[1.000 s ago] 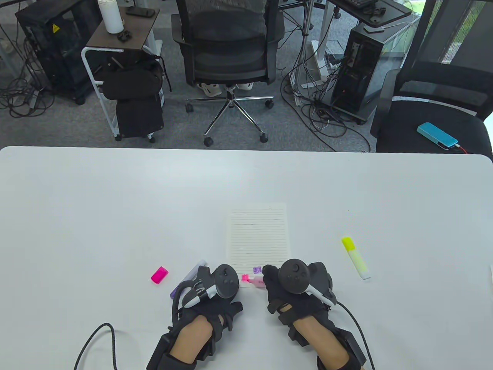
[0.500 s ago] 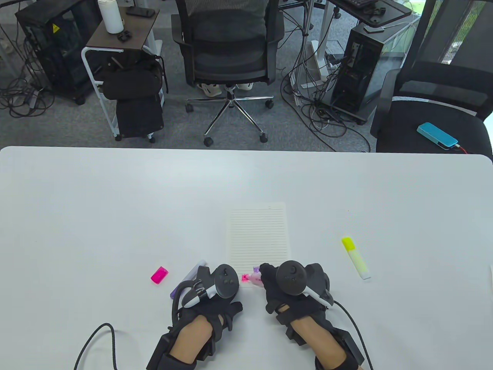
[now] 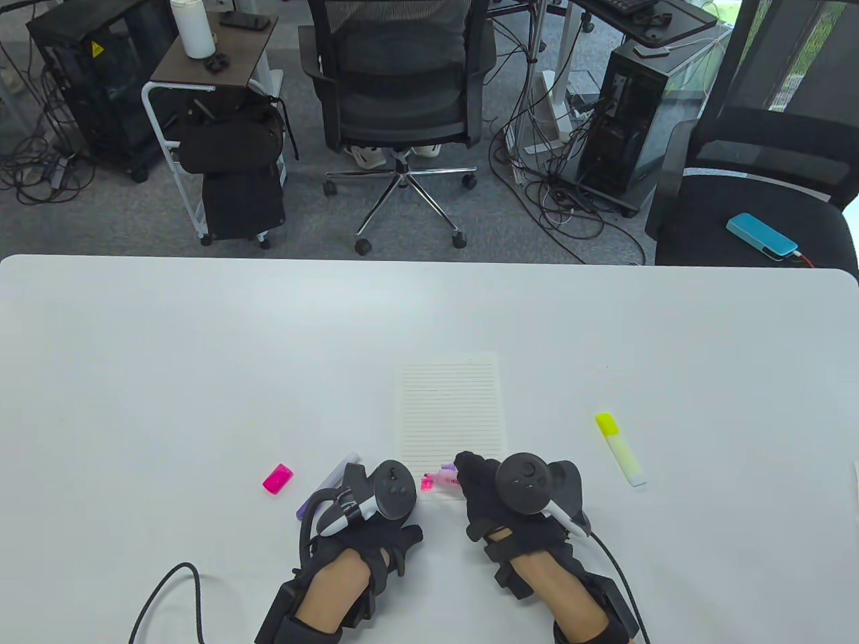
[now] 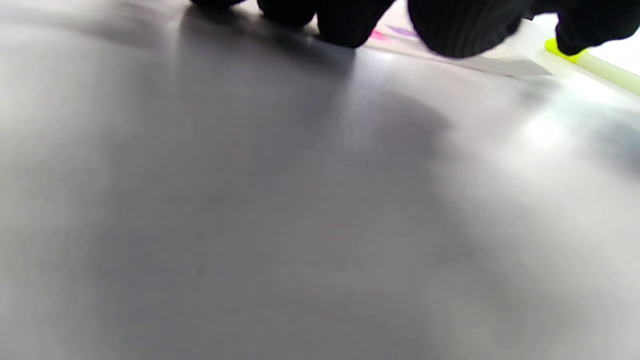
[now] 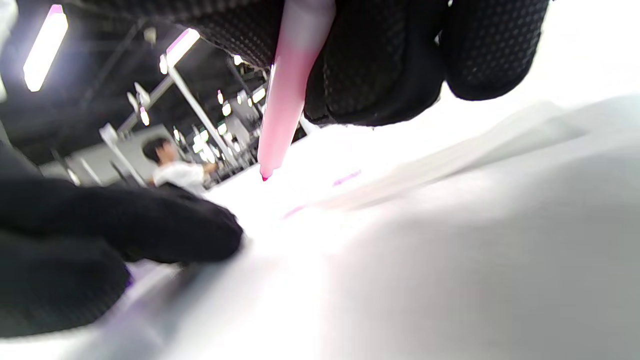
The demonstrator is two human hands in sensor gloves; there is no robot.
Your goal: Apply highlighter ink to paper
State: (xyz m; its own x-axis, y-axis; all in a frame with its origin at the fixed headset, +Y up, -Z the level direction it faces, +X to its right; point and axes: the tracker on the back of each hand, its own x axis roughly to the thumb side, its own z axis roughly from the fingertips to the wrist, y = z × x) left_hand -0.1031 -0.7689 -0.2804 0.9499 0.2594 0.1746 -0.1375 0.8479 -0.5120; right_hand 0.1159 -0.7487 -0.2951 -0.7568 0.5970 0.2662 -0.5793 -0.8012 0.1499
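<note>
Pink highlighter (image 3: 444, 479) print unreadable; lined paper (image 3: 451, 409) unlabelled.

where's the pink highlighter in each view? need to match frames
Table view: pink highlighter at bottom centre, gripped by the right hand, tip toward the pink mark at the paper's near left corner.
Left wrist view: not in it; only the yellow highlighter at the top right.
Right wrist view: top centre, tip pointing down.
Shared landmark: the paper's pink ink mark.
</note>
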